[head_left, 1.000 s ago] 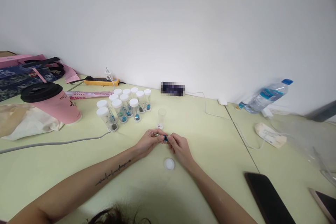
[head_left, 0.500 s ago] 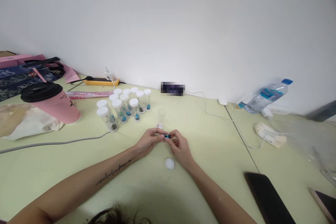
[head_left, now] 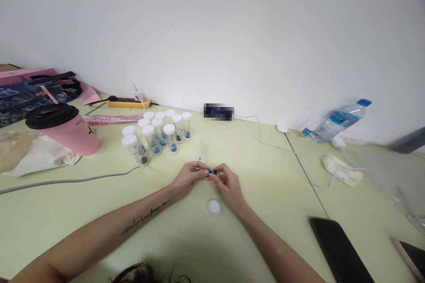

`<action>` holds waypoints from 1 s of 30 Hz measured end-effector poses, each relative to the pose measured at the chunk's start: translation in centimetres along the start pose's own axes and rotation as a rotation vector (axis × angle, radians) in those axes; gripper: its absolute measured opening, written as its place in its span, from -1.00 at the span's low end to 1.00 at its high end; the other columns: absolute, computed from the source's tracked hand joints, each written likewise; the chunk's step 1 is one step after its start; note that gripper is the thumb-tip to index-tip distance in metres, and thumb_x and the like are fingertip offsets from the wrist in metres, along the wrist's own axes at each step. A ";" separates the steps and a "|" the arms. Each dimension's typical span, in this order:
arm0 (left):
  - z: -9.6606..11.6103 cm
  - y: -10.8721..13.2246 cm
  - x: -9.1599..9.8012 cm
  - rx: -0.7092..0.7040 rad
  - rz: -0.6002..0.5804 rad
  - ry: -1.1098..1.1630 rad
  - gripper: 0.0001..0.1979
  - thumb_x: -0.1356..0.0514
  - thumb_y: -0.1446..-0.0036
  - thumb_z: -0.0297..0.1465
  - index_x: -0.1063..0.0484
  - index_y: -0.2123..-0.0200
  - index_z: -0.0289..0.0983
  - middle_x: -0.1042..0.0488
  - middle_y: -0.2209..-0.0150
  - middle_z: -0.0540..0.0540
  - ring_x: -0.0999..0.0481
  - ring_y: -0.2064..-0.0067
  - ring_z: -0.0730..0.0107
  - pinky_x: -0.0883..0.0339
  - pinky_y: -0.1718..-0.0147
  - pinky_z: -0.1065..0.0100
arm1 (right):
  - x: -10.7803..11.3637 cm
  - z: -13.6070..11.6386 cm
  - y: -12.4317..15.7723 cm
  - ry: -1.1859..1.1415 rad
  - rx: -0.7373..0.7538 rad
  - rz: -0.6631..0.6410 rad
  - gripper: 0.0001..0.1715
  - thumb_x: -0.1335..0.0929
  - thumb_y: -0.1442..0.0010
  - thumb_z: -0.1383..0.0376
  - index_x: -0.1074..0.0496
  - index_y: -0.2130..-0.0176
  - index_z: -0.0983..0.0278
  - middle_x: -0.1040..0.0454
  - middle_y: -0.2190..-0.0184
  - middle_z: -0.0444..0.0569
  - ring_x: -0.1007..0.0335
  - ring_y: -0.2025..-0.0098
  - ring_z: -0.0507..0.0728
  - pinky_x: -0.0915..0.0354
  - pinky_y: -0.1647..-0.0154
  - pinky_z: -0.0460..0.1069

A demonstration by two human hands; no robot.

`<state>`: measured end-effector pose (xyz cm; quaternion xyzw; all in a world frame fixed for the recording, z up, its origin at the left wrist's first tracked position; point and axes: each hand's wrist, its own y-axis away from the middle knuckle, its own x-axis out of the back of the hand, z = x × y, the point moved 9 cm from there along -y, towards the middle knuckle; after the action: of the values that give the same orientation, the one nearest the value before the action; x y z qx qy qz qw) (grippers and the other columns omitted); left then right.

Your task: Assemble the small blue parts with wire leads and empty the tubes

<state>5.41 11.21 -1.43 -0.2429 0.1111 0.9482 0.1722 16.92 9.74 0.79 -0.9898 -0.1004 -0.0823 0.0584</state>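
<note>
While the left hand (head_left: pixel 186 178) grips a blue piece (head_left: pixel 211 171), the right hand (head_left: pixel 229 185) pinches it

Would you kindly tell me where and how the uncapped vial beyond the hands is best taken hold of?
I'd pinch the uncapped vial around its upper wall, probably coming from the right: it stands upright, a slim clear cylinder, with capped vials off to its left.

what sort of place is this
Probably a shared desk or simple workroom, perhaps an office: a pale green tabletop against a plain wall, a yellow power strip and a pink takeaway cup.
</note>
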 end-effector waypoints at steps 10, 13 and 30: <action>-0.2 0.2 -0.4 0.025 -0.049 0.005 -0.83 -0.38 0.09 -0.44 -0.48 0.42 -0.37 -0.56 0.40 -0.09 -0.51 0.38 0.47 -0.33 0.26 0.40 | 0.2 0.3 0.0 0.054 0.023 -0.002 -0.45 -0.12 -0.32 0.02 -0.23 0.57 0.26 -0.27 0.69 -0.17 -0.15 0.65 -0.02 -0.08 0.59 -0.10; -0.3 0.2 -0.3 0.024 -0.041 0.016 -0.85 -0.37 0.08 -0.45 -0.47 0.43 -0.36 -0.56 0.40 -0.08 -0.50 0.37 0.48 -0.32 0.25 0.41 | 0.2 0.0 0.0 0.091 0.027 0.007 -0.52 -0.17 -0.30 0.06 -0.22 0.54 0.26 -0.26 0.67 -0.19 -0.14 0.64 -0.03 -0.08 0.57 -0.11; 0.1 0.1 -0.3 0.013 -0.031 0.024 -0.86 -0.37 0.07 -0.44 -0.47 0.45 -0.36 -0.52 0.46 -0.04 -0.47 0.40 0.52 -0.31 0.28 0.44 | 0.1 -0.2 0.0 0.039 0.025 0.000 -0.61 -0.25 -0.25 0.07 -0.24 0.48 0.27 -0.22 0.62 -0.21 -0.12 0.63 -0.05 -0.06 0.61 -0.13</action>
<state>5.60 11.08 -1.21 -0.2547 0.1158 0.9417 0.1871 17.01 9.79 0.98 -0.9872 -0.1002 -0.1006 0.0729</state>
